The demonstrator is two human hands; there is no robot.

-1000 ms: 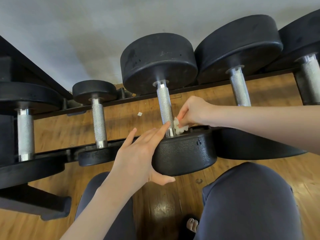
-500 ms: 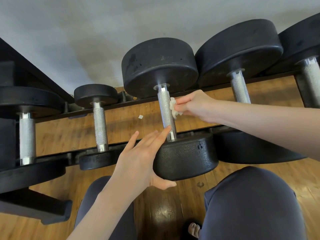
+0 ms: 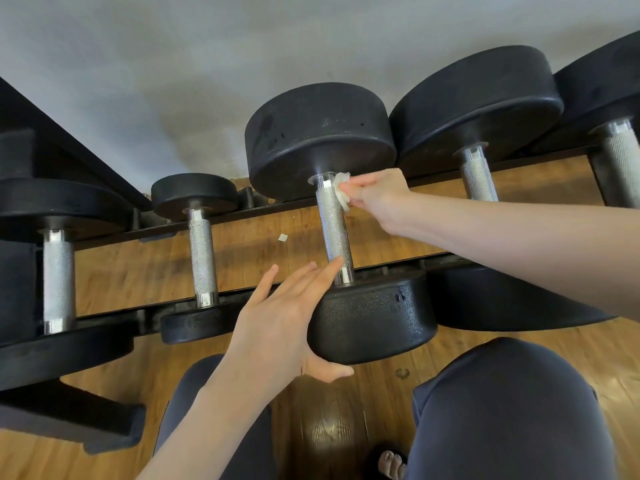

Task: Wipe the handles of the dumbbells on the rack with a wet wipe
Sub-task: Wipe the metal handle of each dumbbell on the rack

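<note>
Dumbbell handle (image 3: 333, 226) on the rack (image 3: 242, 216) meets a crumpled wet wipe (image 3: 341, 194), pinched in the right hand (image 3: 377, 195) at the far end. Left hand (image 3: 277, 327), fingers straight, steadies the near weight head (image 3: 374, 317); rightmost dumbbell (image 3: 616, 133) is cropped.

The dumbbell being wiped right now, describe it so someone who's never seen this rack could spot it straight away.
On the black rack, find the dumbbell above the person's knees, between a much smaller one on its left and larger ones on its right. Only this one has the right hand pressing a white wet wipe to its knurled handle while the left hand steadies its near head.
</note>
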